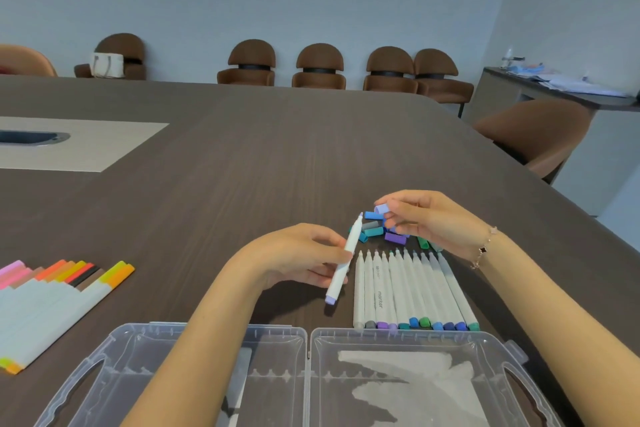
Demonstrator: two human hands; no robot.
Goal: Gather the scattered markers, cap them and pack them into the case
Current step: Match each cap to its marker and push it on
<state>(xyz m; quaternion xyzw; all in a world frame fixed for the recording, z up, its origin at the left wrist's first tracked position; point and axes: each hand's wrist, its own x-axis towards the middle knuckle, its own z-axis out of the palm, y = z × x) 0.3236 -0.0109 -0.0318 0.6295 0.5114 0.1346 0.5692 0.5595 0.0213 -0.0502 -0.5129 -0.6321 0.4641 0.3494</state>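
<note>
Lying around my work on the dark table (242, 156): a clear plastic case (398, 343) opened flat at the near edge under my forearms, a fan of capped warm-colour markers (59, 291) at far left, a row of uncapped markers (412, 291) beside my hands, one reading "marker", and a heap of loose caps (377, 230) just beyond it. My left hand (304, 253) is gripping an uncapped lilac marker (344, 260), tip tilting toward my right hand (426, 218), which is pinching a lilac cap (381, 209) just apart from that tip, above the heap.
</note>
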